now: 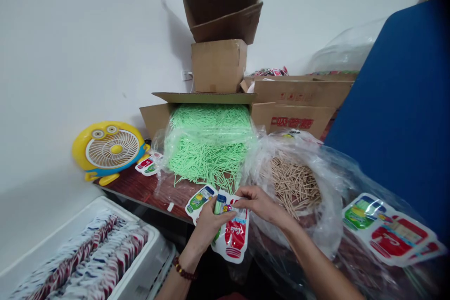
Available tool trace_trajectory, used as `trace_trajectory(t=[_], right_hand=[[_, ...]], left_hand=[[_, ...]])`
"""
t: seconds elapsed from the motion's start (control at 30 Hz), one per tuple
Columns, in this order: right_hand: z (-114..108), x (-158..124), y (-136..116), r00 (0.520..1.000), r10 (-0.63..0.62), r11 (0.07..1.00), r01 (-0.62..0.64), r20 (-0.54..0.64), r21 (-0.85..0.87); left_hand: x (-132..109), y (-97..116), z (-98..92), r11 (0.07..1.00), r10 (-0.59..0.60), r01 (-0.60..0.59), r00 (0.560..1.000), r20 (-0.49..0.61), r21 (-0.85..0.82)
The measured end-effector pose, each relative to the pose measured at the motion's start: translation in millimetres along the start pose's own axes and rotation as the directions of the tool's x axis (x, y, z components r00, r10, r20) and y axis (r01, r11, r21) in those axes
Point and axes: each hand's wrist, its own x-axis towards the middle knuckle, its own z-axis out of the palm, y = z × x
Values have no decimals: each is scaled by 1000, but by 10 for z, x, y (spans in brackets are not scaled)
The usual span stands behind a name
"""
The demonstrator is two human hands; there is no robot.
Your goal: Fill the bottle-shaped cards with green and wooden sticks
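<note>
My left hand point(207, 225), with a beaded bracelet at the wrist, holds a bottle-shaped printed candy packet point(235, 241) with a red "Cola" picture, its thumb across the front. My right hand point(260, 202) pinches the upper right part of this packet; whether a small stick is between the fingertips I cannot make out. Beside my left fingers lies another packet point(197, 202) with a green and yellow picture. Behind both hands, green candy sticks point(207, 157) spill from a plastic-lined carton. To the right, brown sticks point(295, 183) lie in an open clear bag point(330, 229).
A white bin point(149, 248) full of packets in rows stands at lower left. A yellow fan point(114, 150) is at the table's left end. Cardboard boxes point(218, 66) are stacked behind. More packets point(390, 229) lie at right, near a blue panel point(397, 108).
</note>
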Motion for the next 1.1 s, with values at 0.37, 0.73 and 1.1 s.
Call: trace_trajectory(t=[0.37, 0.73, 1.1], right_hand=[[-5, -335, 217, 991, -7, 986, -16, -136, -166], [-1196, -797, 672, 751, 165, 578, -598, -639, -554], [-964, -430, 804, 603, 373, 229, -796, -705, -560]], left_hand=[[-9, -218, 120, 987, -100, 92, 993, 57, 134], [-54, -329, 369, 966, -250, 236, 958, 141, 108], [-69, -411, 246, 954, -299, 298, 950, 90, 25]])
